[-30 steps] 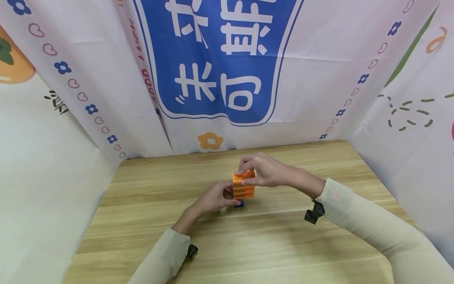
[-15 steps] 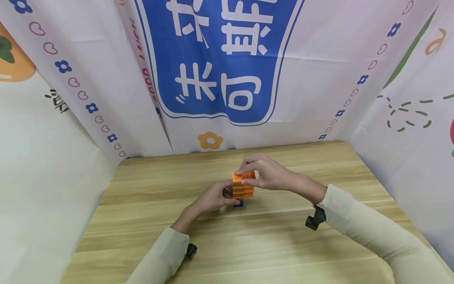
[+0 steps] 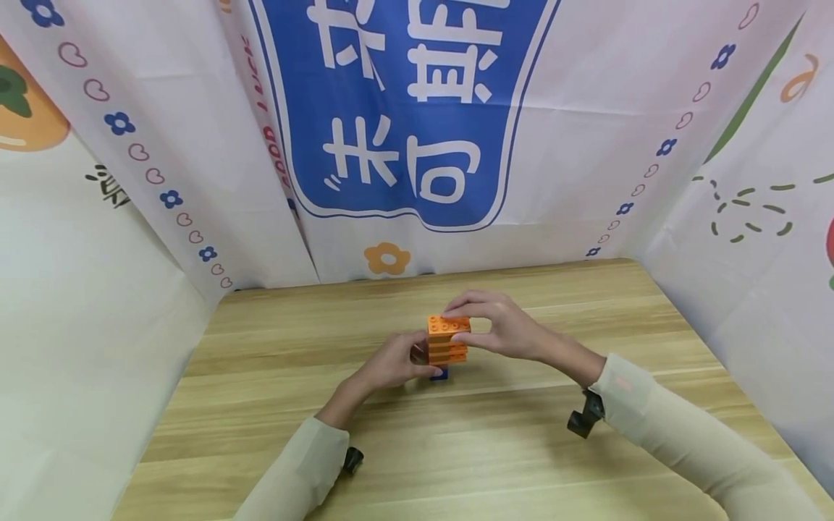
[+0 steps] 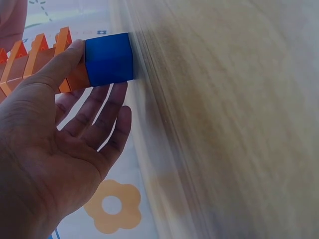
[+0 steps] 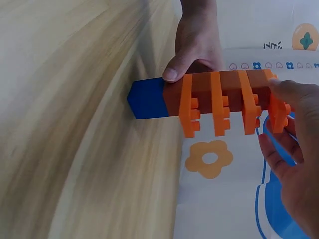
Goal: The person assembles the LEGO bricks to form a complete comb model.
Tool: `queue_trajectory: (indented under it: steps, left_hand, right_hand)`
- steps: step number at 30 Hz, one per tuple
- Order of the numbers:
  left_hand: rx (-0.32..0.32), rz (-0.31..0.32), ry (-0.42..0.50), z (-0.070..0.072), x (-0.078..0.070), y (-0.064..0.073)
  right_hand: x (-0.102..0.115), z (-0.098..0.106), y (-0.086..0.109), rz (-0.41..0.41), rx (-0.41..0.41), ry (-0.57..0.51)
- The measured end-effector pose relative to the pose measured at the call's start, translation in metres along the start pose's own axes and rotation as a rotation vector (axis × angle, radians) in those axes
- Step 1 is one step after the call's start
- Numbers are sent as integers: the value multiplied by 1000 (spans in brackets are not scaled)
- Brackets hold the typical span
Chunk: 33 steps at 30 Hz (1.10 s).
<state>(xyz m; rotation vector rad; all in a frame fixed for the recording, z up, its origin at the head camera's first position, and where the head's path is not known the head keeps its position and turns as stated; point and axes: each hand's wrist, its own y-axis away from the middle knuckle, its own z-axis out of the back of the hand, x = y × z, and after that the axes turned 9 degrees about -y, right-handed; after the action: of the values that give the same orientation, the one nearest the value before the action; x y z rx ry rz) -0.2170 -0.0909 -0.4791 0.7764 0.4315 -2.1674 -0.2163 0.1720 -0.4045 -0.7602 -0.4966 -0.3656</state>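
A tower of toy building bricks stands upright on the table, with a blue block at its foot. Above it, brown blocks alternate with wider orange plates that jut out to one side. My left hand holds the tower low down, thumb on the lowest brown block and fingers behind. At the top, my right hand has thumb and fingers on opposite edges of the uppermost orange plate, whose studs face up. Part of that plate is hidden by the fingers.
The wooden table ends at a printed cloth backdrop close behind the tower. White cloth walls enclose both sides. A small black camera is worn on the right wrist, another camera on the left.
My right hand has slid to the right and slightly toward me along the top plate, baring more of its studs. My left hand and the tower have stayed nearly still.
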Motion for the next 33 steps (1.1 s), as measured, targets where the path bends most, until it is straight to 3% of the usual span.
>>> queue_trajectory:
  steps: [11, 18, 33]
  left_hand:
    - [0, 23, 5, 0, -1, 0]
    - [-32, 50, 58, -1, -1, 0]
    - [-155, 122, 183, 1, -1, -3]
  right_hand:
    - [-14, -10, 20, 11, -101, -65]
    - [-25, -15, 21, 0, -133, -106]
    - [-53, -19, 10, -177, -116, -307]
